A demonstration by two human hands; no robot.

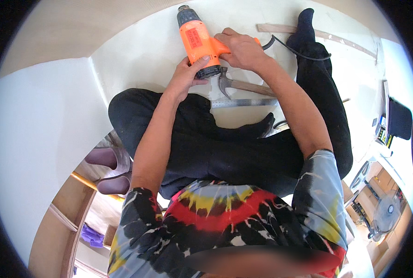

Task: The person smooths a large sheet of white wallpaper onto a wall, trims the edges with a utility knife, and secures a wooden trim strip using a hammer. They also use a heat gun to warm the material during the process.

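Observation:
An orange heat gun (196,41) with a black nozzle and black rear end is held above the pale floor, nozzle pointing away from me. My right hand (241,48) wraps round its handle, and a black cord (304,56) runs from there toward my outstretched leg. The rear of its body rests in my left hand (190,76), thumb on the orange casing and fingers beneath. Just right of the gun's back end lies a claw hammer (243,85) with a wooden handle. Nearer to me is a steel ruler (243,103).
A thin wooden strip (341,40) lies at the far right, partly behind my foot. A white panel (39,125) stands on my left, with purple clogs (106,158) near it. An electric fan (387,213) is at the lower right.

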